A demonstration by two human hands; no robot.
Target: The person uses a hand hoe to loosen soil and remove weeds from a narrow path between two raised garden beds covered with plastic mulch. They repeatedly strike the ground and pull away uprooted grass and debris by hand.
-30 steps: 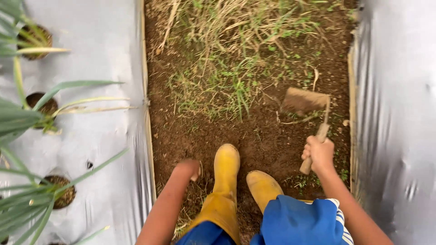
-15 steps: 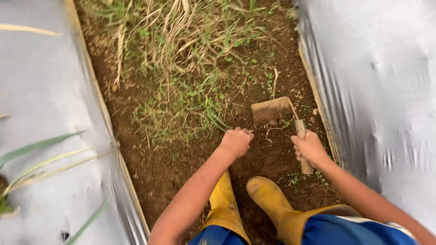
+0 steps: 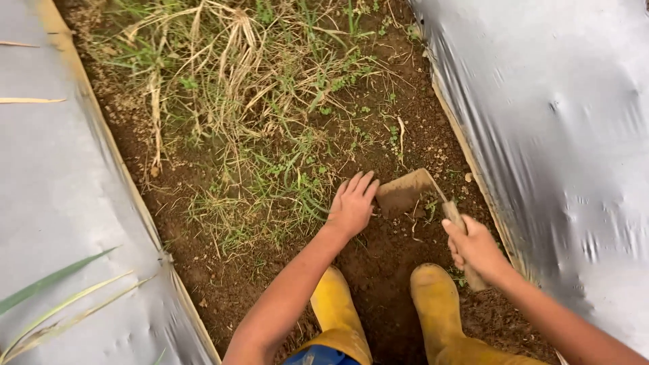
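currently right hand (image 3: 475, 245) is fisted round the wooden handle of a small soil-caked flat-bladed hand hoe (image 3: 405, 192), blade edge down in the brown furrow soil (image 3: 378, 263), angled so it bites at root level. left hand (image 3: 352, 203) lies flat, fingers spread, grip apart, on the patch of green and dry grass weeds (image 3: 270, 169) just beside the blade, pinning them. yellow rubber boots (image 3: 334, 307) stand astride, silver plastic mulch sheets (image 3: 561, 122) on both sides.
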